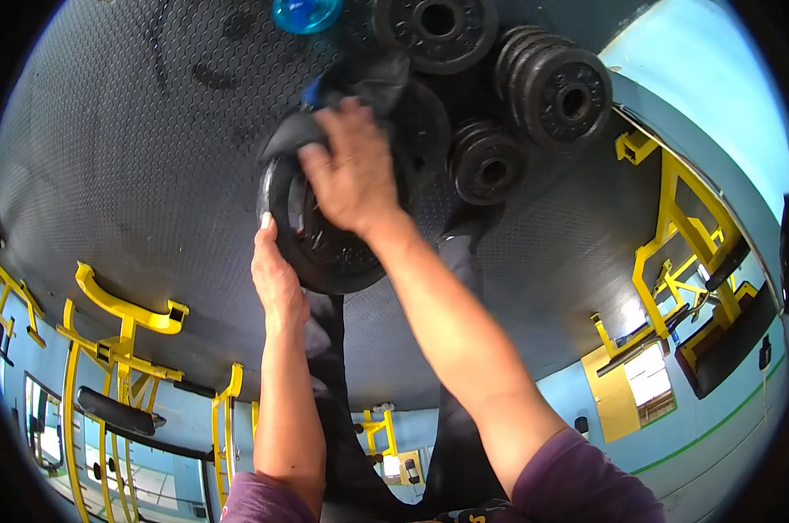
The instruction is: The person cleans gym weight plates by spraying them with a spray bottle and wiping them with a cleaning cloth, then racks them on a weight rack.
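Observation:
A black weight plate is tilted up on its edge in front of me, above the dark floor. My left hand grips its left rim, with the thumb on the near face. Across the plate's upper part lies my right hand, blurred by motion, pressing a black cloth against the rim. The cloth shows to the left of the fingers, and the palm hides the rest. Just beyond the fingers is a dark, bunched piece of material.
More plates lie to the upper right: a large plate, a stack of medium plates and a smaller stack. At the top sits a blue translucent object. Yellow gym frames stand left and right.

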{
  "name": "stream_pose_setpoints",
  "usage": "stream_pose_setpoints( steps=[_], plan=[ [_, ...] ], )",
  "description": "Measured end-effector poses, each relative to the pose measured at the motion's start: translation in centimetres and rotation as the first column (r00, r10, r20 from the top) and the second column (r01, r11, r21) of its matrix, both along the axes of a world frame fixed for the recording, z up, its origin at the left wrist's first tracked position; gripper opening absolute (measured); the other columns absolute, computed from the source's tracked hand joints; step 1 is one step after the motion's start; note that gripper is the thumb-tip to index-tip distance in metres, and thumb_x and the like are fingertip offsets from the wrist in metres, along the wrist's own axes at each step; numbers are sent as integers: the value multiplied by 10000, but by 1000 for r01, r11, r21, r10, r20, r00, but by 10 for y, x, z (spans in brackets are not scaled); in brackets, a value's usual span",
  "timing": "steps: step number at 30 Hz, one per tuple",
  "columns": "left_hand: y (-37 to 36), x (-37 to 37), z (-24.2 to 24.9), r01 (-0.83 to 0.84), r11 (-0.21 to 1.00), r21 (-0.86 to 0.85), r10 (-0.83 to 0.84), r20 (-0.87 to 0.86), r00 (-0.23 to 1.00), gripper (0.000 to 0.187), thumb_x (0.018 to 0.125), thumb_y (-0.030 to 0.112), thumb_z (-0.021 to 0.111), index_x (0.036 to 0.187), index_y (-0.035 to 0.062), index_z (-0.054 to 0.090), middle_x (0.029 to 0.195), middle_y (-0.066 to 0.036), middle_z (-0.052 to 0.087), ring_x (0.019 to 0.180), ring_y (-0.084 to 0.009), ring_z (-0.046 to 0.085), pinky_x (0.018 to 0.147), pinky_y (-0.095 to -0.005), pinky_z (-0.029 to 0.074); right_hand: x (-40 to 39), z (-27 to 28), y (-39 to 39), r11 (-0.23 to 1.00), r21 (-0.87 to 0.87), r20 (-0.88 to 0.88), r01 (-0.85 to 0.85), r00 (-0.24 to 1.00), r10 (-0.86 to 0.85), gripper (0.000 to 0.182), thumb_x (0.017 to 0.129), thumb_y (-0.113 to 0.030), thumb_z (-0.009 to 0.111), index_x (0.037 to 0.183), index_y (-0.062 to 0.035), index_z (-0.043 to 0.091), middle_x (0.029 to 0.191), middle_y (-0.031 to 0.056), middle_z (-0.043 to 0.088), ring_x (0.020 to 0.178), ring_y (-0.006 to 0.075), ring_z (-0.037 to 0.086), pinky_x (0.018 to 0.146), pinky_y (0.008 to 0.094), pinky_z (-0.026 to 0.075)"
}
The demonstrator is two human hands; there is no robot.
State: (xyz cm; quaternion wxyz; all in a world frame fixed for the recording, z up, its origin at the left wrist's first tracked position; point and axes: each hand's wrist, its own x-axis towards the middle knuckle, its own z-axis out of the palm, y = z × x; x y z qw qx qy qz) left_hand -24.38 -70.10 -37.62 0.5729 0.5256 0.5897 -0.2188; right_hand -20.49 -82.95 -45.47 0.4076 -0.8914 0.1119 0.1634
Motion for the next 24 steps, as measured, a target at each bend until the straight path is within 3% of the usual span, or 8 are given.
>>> stream_pose_setpoints(
  steps=[4,6,9,12,15,19,21,24],
  plan=[
    [-7,-13,-5,-43,998,46,43,2,999,474,984,370,533,1194,-49,601,1134,-89,643,1009,-169,606,921,-300,468,-46,-13,-29,973,-182,-164,139,972,-170,523,959,-432,486,1395,-143,480,1527,248,324,1393,439,332,1112,578,295],
    [-5,-10,-5,-40,999,-4,40,13,999,448,977,376,546,1158,-27,615,1076,-81,648,978,-162,608,894,-300,476,-28,20,-36,949,-288,-675,129,676,-297,480,967,-407,478,1370,-152,521,1505,251,356,1337,423,403,1055,575,371],
    [-1,-6,-9,35,999,2,-35,47,998,450,935,466,588,1086,45,638,955,-58,674,861,-179,662,832,-325,531,-38,14,-30,993,-97,-98,-61,994,51,464,956,-414,496,1330,-149,569,1480,252,391,1241,435,481,1006,549,422],
    [3,-10,-12,-17,1000,5,17,50,999,449,940,448,588,1121,41,639,983,-59,679,883,-178,659,857,-329,525,-50,-6,-53,973,-229,-237,-29,971,-27,461,941,-385,536,1284,-84,602,1456,273,416,1182,461,497,995,495,435],
    [-7,-10,-9,-75,997,21,74,30,997,433,940,437,589,1101,38,636,955,-55,673,877,-176,654,845,-324,520,-108,13,-45,952,-305,-327,29,935,-133,388,988,-343,497,1126,-4,626,1307,399,447,1081,530,526,942,544,438],
    [-4,-9,-10,-72,997,-7,72,47,996,428,923,448,606,1079,51,642,907,-49,661,840,-164,642,796,-315,519,-150,91,14,956,-72,-456,284,843,-285,307,959,-257,577,1084,21,622,1146,403,463,1018,566,508,886,565,449],
    [-2,-11,-10,-25,999,-32,26,58,998,441,955,388,579,1128,-12,645,1065,-76,650,959,-147,591,876,-277,453,-133,111,40,984,-30,-341,178,923,-177,301,931,-220,613,1099,30,623,1115,364,469,1016,537,509,888,549,453],
    [3,-15,-13,42,998,37,-44,65,997,418,952,382,587,1081,-11,652,1017,-54,646,927,-130,577,861,-267,441,-119,91,26,990,-64,-182,128,974,-138,286,916,-210,627,1053,41,642,1176,337,476,1036,493,501,916,518,433]
  ],
)
